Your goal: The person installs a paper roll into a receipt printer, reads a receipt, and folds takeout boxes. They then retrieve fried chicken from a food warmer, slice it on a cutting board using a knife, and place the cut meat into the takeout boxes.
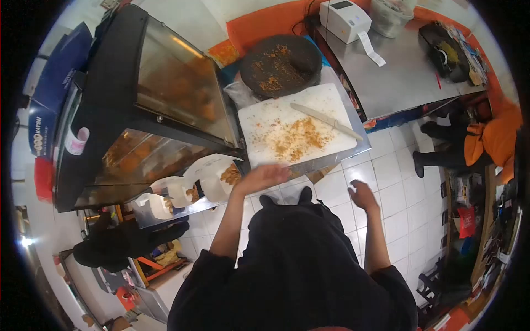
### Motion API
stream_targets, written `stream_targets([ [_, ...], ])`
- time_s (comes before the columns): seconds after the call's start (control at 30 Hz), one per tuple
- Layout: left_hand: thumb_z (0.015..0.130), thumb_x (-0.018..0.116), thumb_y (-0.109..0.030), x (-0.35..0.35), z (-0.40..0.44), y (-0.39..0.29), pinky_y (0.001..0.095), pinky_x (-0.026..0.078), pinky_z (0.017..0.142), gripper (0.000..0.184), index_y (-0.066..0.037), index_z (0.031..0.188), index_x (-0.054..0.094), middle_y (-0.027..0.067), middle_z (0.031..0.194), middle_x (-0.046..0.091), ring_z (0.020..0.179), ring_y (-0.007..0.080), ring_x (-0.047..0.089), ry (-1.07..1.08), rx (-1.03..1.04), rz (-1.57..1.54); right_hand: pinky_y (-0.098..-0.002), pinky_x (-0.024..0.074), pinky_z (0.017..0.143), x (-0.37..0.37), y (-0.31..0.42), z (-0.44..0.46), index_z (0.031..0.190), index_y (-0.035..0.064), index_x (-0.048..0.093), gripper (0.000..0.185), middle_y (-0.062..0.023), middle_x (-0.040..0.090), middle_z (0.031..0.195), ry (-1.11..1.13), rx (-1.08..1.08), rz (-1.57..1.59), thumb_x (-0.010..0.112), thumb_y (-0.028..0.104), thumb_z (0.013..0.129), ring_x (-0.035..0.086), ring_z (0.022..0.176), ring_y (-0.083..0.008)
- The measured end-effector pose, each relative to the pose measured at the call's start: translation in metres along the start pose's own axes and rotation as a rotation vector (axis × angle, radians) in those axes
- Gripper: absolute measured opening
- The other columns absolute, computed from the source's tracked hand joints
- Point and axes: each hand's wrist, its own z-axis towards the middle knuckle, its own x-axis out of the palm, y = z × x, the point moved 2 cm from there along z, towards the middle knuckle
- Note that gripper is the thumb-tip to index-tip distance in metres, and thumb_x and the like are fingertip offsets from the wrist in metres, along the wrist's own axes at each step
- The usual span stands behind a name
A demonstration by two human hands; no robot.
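My left hand (268,177) is at the front edge of a white cutting board (259,118), fingers stretched out and nothing visible in them. Whether it touches the board is hard to tell. Golden-brown crumbs (298,140) lie scattered over the board. A knife (326,118) rests across its right side. To the right, my right hand (363,196) hangs over the tiled floor with loosely bent fingers apart, holding nothing. Behind the board stands a wide dark stone mortar (256,63) with crumbs in it. White paper food boxes (207,168) holding brown fried pieces sit left of my left hand.
A glass display case (179,77) rises close on the left. At the back right, a metal table (381,83) carries a label printer (345,22) and a black tray (441,52). A person in orange (497,132) is at the right; another in dark clothes (121,243) is at lower left.
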Motion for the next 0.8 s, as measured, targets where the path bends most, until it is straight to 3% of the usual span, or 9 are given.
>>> stream_targets([
  [0.07,0.099,0.066,-0.013,0.015,-0.043,0.061,0.0333,0.046,0.107,0.05,-0.001,0.144,0.05,0.009,0.133,0.063,0.126,0.0185,0.057,0.18,0.033,-0.088,-0.0458,0.049,0.101,0.028,-0.014,0.003,0.122,0.0014,0.063,0.037,-0.0222,0.067,0.12,0.291,0.091,-0.038,0.062,0.027,0.095,0.062,0.113,-0.0412],
  [0.13,0.099,0.064,-0.013,0.045,-0.09,0.127,0.0334,0.045,0.108,0.042,-0.002,0.14,0.056,0.0093,0.135,0.062,0.128,0.0193,0.056,-0.038,-0.05,-0.071,-0.0466,0.0545,0.093,0.082,-0.051,0.015,0.123,0.0035,0.063,0.036,-0.0185,0.068,0.121,0.519,0.042,-0.066,0.061,0.028,0.096,0.068,0.105,-0.0373],
  [0.27,0.102,0.06,-0.017,0.098,-0.17,0.31,0.0342,0.044,0.108,0.03,-0.001,0.125,0.067,0.0125,0.127,0.067,0.123,0.0225,0.06,-0.791,-0.096,-0.158,-0.0434,0.0587,0.076,0.199,-0.146,-0.005,0.138,0.01,0.057,0.052,-0.0137,0.072,0.109,0.904,0.752,0.603,0.061,0.04,0.096,0.071,0.095,-0.0256],
  [0.33,0.103,0.056,-0.022,0.107,-0.192,0.346,0.034,0.049,0.102,0.032,0.001,0.123,0.066,0.0152,0.121,0.069,0.117,0.0235,0.063,-0.812,-0.308,0.521,-0.0442,0.0588,0.077,0.201,-0.131,-0.01,0.135,0.0119,0.06,0.051,-0.0151,0.072,0.107,1.186,0.749,-0.079,0.067,0.036,0.091,0.072,0.09,-0.0277],
  [0.4,0.103,0.054,-0.022,0.136,-0.2,0.341,0.0335,0.054,0.092,0.031,0.0,0.122,0.065,0.0159,0.116,0.07,0.106,0.024,0.067,-1.072,-0.028,0.011,-0.0472,0.0589,0.079,0.261,-0.162,0.004,0.131,0.0127,0.065,0.048,-0.015,0.073,0.107,1.335,0.212,-0.305,0.071,0.032,0.086,0.073,0.088,-0.0292],
  [0.43,0.103,0.054,-0.022,0.142,-0.204,0.357,0.0336,0.054,0.091,0.031,0.0,0.122,0.065,0.0156,0.116,0.07,0.105,0.024,0.067,-1.058,-0.091,0.051,-0.0482,0.0606,0.078,0.256,-0.136,0.003,0.121,0.0107,0.07,0.039,-0.0132,0.073,0.111,1.162,0.551,-0.05,0.072,0.022,0.084,0.073,0.089,-0.029],
  [0.47,0.103,0.054,-0.022,0.147,-0.205,0.367,0.0338,0.054,0.091,0.031,0.0,0.122,0.065,0.0153,0.115,0.07,0.104,0.0239,0.067,-1.044,-0.13,0.071,-0.0456,0.0624,0.076,0.254,-0.111,0.006,0.118,0.0086,0.071,0.033,-0.0118,0.073,0.114,1.294,0.475,0.405,0.07,0.017,0.086,0.073,0.088,-0.0279],
  [0.7,0.103,0.054,-0.02,0.124,-0.232,0.412,0.0347,0.056,0.085,0.029,-0.002,0.123,0.065,0.0133,0.112,0.072,0.097,0.0238,0.069,-0.82,-0.22,0.293,-0.0425,0.0585,0.06,0.21,-0.034,0.086,0.092,-0.0035,0.071,0.034,-0.017,0.075,0.085,1.134,0.035,-0.086,0.057,0.026,0.098,0.072,0.067,-0.0262],
  [0.8,0.101,0.058,-0.019,0.093,-0.248,0.412,0.0334,0.055,0.079,0.025,-0.008,0.122,0.067,0.0057,0.1,0.073,0.087,0.0199,0.069,-0.791,-0.506,-0.729,-0.0351,0.0571,0.063,0.067,0.046,0.091,0.124,-0.0018,0.053,0.043,-0.0188,0.072,0.082,0.982,0.063,0.548,0.06,0.034,0.101,0.072,0.068,-0.0222],
])
